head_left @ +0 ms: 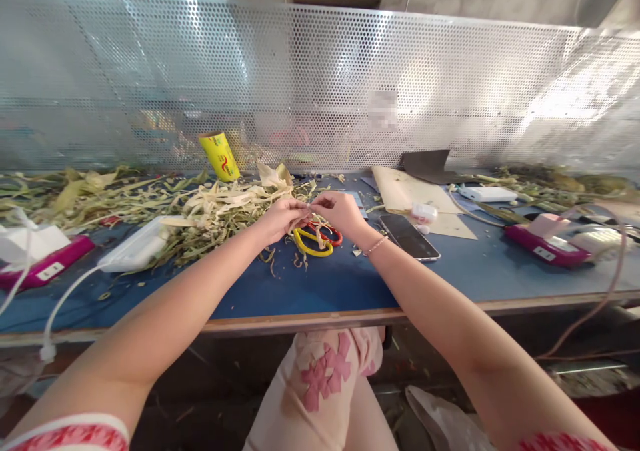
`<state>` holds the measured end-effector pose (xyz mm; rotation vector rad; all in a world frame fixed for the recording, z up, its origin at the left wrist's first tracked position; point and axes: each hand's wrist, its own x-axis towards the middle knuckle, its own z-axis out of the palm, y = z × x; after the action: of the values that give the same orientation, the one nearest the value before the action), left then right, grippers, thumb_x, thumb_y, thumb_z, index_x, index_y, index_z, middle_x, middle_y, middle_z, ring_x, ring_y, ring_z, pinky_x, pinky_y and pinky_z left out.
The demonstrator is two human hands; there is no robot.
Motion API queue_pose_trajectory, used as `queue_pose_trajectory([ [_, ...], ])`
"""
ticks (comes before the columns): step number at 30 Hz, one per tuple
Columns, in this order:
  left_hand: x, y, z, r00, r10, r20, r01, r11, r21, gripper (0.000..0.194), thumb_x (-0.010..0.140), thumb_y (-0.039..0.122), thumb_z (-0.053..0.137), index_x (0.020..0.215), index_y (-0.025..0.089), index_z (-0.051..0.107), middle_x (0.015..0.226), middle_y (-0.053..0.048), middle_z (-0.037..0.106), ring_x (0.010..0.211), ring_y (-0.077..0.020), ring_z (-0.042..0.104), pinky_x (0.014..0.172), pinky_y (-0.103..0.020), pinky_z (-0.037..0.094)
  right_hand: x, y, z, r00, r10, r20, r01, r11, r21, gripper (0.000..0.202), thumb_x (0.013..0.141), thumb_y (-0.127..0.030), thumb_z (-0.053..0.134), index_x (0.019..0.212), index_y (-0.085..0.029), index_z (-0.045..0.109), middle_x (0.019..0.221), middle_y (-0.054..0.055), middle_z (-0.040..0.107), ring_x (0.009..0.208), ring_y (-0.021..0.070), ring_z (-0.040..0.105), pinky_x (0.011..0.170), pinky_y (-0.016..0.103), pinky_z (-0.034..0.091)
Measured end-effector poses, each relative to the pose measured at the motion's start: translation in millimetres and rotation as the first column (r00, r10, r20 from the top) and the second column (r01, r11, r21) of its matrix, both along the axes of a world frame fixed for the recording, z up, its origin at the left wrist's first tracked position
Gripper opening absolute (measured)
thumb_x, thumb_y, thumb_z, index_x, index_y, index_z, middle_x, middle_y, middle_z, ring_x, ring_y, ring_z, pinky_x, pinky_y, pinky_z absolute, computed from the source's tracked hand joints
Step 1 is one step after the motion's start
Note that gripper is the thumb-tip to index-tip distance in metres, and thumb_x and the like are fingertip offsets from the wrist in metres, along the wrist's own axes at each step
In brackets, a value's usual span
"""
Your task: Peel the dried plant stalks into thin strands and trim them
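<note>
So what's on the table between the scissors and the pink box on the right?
A dark phone lies flat between the scissors and the pink box, seen in the head view.

A thin, pale dried leaf strip (306, 206) stretches short and level just above the yellow-handled scissors (313, 241).

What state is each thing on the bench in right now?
Left hand: grip pinched on a pale strip.
Right hand: pinching the same strip.
Scissors: lying flat on the blue table, under the hands.
Phone: flat, screen dark.
Yellow roll: tilted.
Leaf pile: loose, scattered.
</note>
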<state>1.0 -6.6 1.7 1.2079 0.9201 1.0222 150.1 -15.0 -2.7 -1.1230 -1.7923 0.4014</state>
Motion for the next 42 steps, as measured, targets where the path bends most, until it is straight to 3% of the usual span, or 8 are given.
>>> queue_pose_trajectory([
  [8,1.4,2.4,-6.8,0.997,0.045,-0.054,-0.039,0.994,0.103,0.02,0.056,0.002,0.069,0.066,0.011,0.055,0.052,0.004,0.056,0.046,-0.005,0.054,0.052,-0.018,0.044,0.3,4.6,-1.5,0.991,0.039,-0.131,-0.048,0.997,-0.066,0.011,0.067,-0.025,0.058,0.066,-0.015,0.062,0.064,0.002,0.064,0.058,0.0106,0.054,0.057,0.023,0.042],
  [16,2.6,-1.1,-1.3,0.999,0.039,-0.015,-0.039,0.999,0.0,0.008,0.068,0.011,0.064,0.064,0.01,0.057,0.057,-0.001,0.06,0.047,-0.0052,0.053,0.049,-0.018,0.043,1.9,8.2,-3.1,0.982,0.068,-0.176,-0.079,0.995,-0.056,0.013,0.067,-0.026,0.059,0.071,-0.015,0.064,0.069,0.003,0.066,0.062,0.012,0.057,0.062,0.026,0.045],
  [24,-2.6,7.9,-11.2,0.991,-0.007,-0.131,0.037,0.974,0.224,0.015,0.059,0.019,0.07,0.065,0.012,0.058,0.049,0.004,0.053,0.046,-0.0046,0.047,0.048,-0.018,0.036,0.9,6.2,-2.4,0.983,0.068,-0.172,-0.081,0.994,-0.068,0.013,0.068,-0.026,0.059,0.071,-0.014,0.064,0.069,0.003,0.066,0.063,0.0116,0.058,0.061,0.025,0.045],
  [28,-1.4,7.0,-11.9,0.982,0.039,-0.187,0.022,0.95,0.311,0.018,0.054,0.021,0.071,0.063,0.013,0.058,0.052,0.005,0.054,0.048,-0.0051,0.047,0.049,-0.018,0.034,0.1,4.0,-1.4,0.991,0.057,-0.124,-0.066,0.995,-0.071,0.01,0.069,-0.021,0.058,0.071,-0.014,0.064,0.069,0.003,0.066,0.063,0.0111,0.058,0.062,0.024,0.045],
  [31,0.9,3.9,-9.3,0.98,0.068,-0.186,-0.016,0.963,0.27,0.017,0.053,0.019,0.071,0.062,0.013,0.057,0.051,0.004,0.054,0.048,-0.0058,0.047,0.049,-0.019,0.036,-0.3,2.1,-0.4,0.999,0.041,-0.032,-0.041,0.999,-0.015,0.008,0.069,-0.019,0.058,0.071,-0.016,0.065,0.07,0.002,0.066,0.063,0.0106,0.057,0.065,0.025,0.045],
  [36,1.9,-2.5,-2.7,0.997,0.017,-0.072,-0.007,0.991,0.137,0.013,0.055,0.015,0.069,0.063,0.012,0.059,0.056,0.001,0.059,0.054,-0.0091,0.055,0.057,-0.023,0.045,0.5,3.0,-1.0,1.0,-0.001,0.023,-0.001,0.998,0.068,0.007,0.068,-0.018,0.06,0.073,-0.016,0.066,0.073,0.002,0.066,0.066,0.0107,0.057,0.066,0.025,0.045],
  [42,1.4,-2.2,-3.9,1.0,-0.02,-0.014,0.022,0.988,0.153,0.018,0.061,0.027,0.07,0.061,0.011,0.06,0.054,0.0,0.059,0.05,-0.0081,0.055,0.052,-0.021,0.044,0.2,4.4,-2.9,1.0,0.018,0.005,-0.018,0.999,0.049,0.008,0.068,-0.016,0.059,0.073,-0.015,0.065,0.072,0.001,0.066,0.062,0.0095,0.056,0.063,0.023,0.044],
])
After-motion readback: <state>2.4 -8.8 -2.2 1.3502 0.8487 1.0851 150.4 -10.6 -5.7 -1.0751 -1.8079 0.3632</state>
